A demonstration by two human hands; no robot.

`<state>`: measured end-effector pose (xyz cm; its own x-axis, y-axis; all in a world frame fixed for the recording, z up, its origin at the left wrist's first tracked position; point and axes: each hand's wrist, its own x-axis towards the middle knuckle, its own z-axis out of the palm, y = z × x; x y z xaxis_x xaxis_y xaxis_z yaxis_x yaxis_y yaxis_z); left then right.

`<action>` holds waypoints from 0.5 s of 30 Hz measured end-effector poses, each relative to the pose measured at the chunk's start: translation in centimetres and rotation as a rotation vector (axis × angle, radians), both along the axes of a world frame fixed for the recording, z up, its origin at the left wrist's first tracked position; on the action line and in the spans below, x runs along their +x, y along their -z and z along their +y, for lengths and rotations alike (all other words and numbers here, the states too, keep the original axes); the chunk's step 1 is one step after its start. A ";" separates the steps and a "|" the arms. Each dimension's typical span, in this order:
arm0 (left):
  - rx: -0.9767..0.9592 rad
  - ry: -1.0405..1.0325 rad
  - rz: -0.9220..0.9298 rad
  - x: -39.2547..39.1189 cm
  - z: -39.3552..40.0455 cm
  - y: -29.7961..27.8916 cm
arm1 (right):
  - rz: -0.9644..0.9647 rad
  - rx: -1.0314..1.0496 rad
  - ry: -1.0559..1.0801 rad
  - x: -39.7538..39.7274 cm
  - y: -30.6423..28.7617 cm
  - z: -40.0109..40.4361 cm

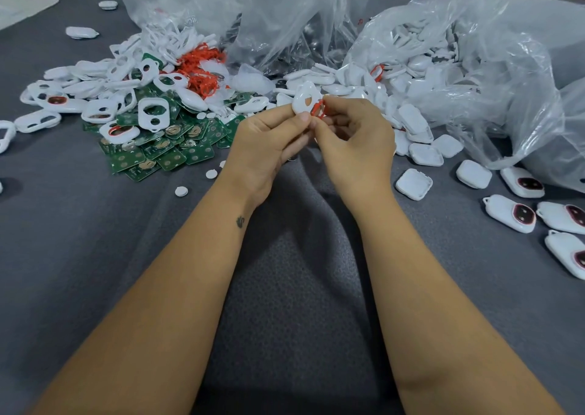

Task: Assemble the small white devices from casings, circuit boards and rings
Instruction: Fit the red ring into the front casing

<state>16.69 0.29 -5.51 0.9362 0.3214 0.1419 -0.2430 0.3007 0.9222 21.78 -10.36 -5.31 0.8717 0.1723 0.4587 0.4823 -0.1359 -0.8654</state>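
Observation:
My left hand point(269, 142) pinches a white casing point(304, 97) with two holes, holding it upright above the grey cloth. My right hand point(354, 133) pinches a small red ring point(317, 109) against the casing's lower right edge. Both hands meet at the centre of the view. Green circuit boards point(164, 149) lie in a heap to the left, mixed with more white casings point(152, 112). A tangle of red rings point(198, 66) sits behind that heap.
Clear plastic bags point(459, 66) full of white parts spill open at the back and right. Finished white devices point(509, 213) with dark red windows lie at the right edge. Square white covers point(413, 183) and small white discs point(181, 191) are scattered on the grey cloth point(291, 272).

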 end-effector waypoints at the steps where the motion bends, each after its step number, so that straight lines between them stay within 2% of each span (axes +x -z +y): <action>1: 0.005 0.004 -0.012 0.0 -0.1 0.0 | 0.026 0.013 -0.006 0.0 0.0 0.0; 8: 0.003 0.024 -0.053 0.0 0.0 0.1 | 0.125 0.078 -0.021 -0.1 -0.1 -0.1; 15: -0.030 -0.013 0.031 0.0 0.2 -0.2 | 0.115 0.079 -0.075 0.0 0.1 -0.1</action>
<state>16.69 0.46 -5.35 0.9357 0.3376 0.1027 -0.2183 0.3248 0.9202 21.81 -10.48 -5.37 0.9052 0.2062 0.3717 0.3859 -0.0322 -0.9220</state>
